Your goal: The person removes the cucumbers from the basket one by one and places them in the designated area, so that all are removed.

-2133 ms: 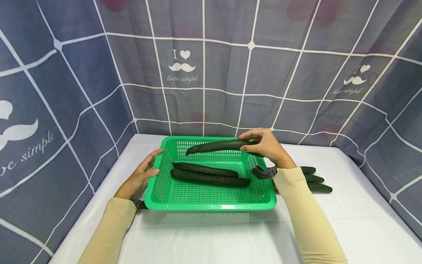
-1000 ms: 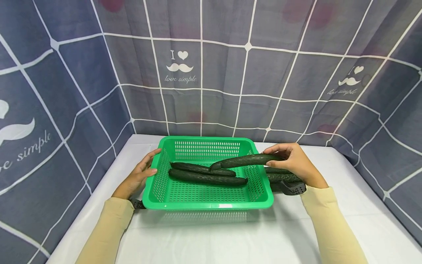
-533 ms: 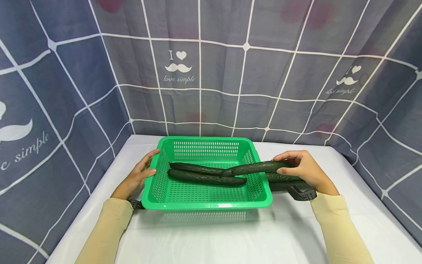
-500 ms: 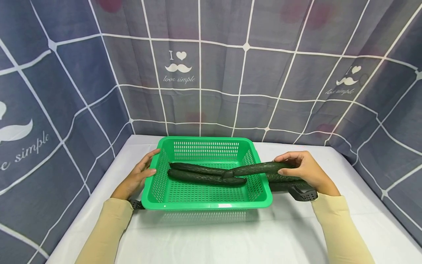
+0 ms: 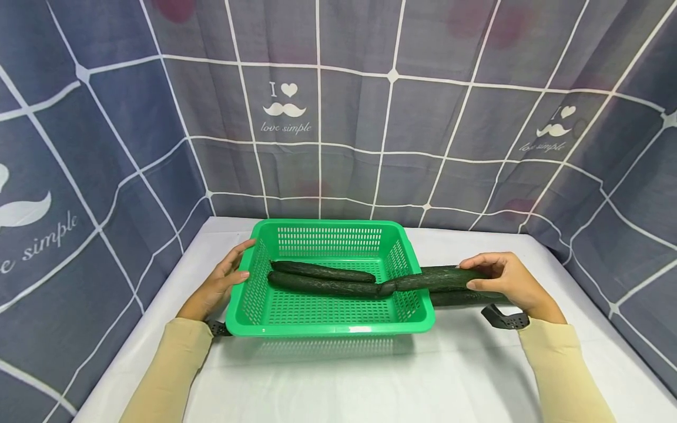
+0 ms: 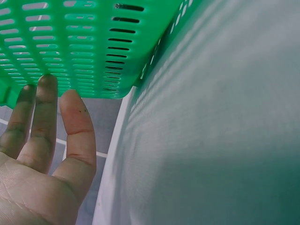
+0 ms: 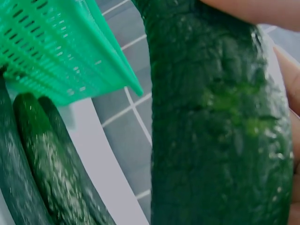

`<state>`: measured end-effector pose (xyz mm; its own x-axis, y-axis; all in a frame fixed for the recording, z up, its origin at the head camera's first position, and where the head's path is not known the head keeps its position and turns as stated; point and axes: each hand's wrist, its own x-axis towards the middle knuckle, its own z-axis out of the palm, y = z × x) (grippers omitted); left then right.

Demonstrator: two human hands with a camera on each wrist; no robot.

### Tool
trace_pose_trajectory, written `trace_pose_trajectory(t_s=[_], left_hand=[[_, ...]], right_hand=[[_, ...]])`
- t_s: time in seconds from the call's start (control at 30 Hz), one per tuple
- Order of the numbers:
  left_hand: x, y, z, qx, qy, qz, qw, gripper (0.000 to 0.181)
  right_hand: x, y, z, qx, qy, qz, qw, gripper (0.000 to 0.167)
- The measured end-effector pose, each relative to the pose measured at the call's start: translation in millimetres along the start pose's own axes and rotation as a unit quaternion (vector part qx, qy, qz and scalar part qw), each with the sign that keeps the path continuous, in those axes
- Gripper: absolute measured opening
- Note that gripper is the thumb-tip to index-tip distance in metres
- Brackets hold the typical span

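Observation:
A green plastic basket (image 5: 333,329) with slotted walls stands on the table. Two long dark cucumbers lie side by side inside it, the rear one (image 5: 328,272) and the front one (image 5: 317,285). My left hand (image 5: 217,284) touches the basket's left wall with extended fingers, as the left wrist view also shows. In my right hand (image 5: 515,286) I grip another cucumber (image 5: 441,278), which crosses above the basket's right rim; its far end reaches over the basket. The right wrist view shows this cucumber (image 7: 220,131) close up between thumb and fingers.
More cucumbers (image 7: 51,168) lie on the table right of the basket, mostly hidden in the head view by the held one. A white cloth (image 5: 328,388) covers the table. A grey-blue checked curtain (image 5: 349,176) closes off the back and sides.
The right hand has moved the held cucumber rightward and down, from above the basket to across its right rim. My left hand stays at the left wall.

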<state>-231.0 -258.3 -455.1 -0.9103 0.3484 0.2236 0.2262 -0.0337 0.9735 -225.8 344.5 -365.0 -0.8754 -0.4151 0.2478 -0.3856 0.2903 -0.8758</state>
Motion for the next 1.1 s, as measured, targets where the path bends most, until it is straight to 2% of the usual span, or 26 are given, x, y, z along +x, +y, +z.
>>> trace_pose_trajectory(t_s=[0.17,0.4,0.8,1.1], left_hand=[[-0.1,-1.2,-2.2,0.001,0.003,-0.009,1.0,0.074],[0.8,-3.7,-3.5,0.003,0.006,-0.002,1.0,0.074],[-1.1,-0.5,0.0,-0.007,-0.002,-0.004,1.0,0.071],[0.4,-2.4,-0.8,-0.006,-0.006,0.011,0.9999,0.07]], right_hand=[[-6.7,7.2,-9.2,0.004,0.004,0.004,1.0,0.04],[-16.6,16.2,-23.2,0.0,0.009,0.016,0.9998,0.042],[-33.1,34.0,-42.6,0.074,-0.015,-0.004,0.9971,0.051],[-42.5,44.7,-57.2,0.109,-0.036,-0.027,0.9931,0.055]])
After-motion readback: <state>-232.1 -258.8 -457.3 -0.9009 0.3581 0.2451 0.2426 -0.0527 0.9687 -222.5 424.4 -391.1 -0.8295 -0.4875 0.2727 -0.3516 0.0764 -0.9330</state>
